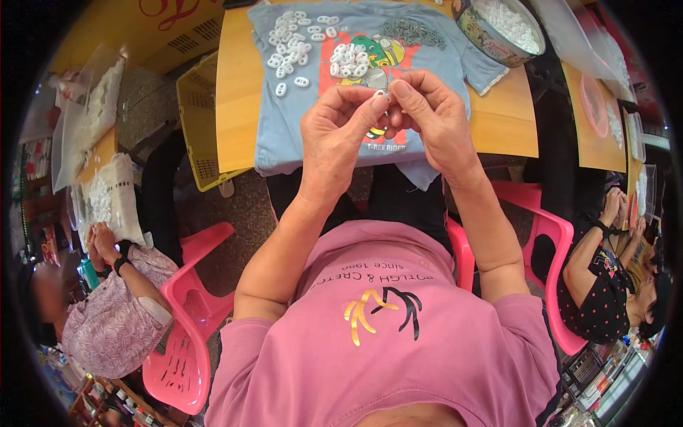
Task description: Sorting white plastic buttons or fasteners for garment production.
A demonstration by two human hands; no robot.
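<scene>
Left hand: at the centre of the shirt's lower part, the left hand [334,135] has its thumb and index finger pinched on a small white piece [380,93].
Right hand: the right hand [441,117] meets the left at 3 o'clock, thumb and index drawn together beside the white piece; whether anything sits in that pinch I cannot tell.
Shirt: a light blue T-shirt [281,132] with a cartoon print lies spread on the wooden surface [235,107], under the hands.
Heap: white two-hole oval pieces [348,62], piled between 10 and 11 o'clock from the hands, near them.
Scattered pieces: more white ovals [286,44], farther out at 10 o'clock.
Grey pile: small grey parts [414,33] at 1 o'clock, too small to identify.
Tin: a round patterned tin [489,35] at 2 o'clock, holding white pieces.
Crate: a yellow plastic crate [193,107] at 9 o'clock, beside the surface.
Neighbours: one seated person [121,313] at 8 o'clock, another [587,285] at 4.
</scene>
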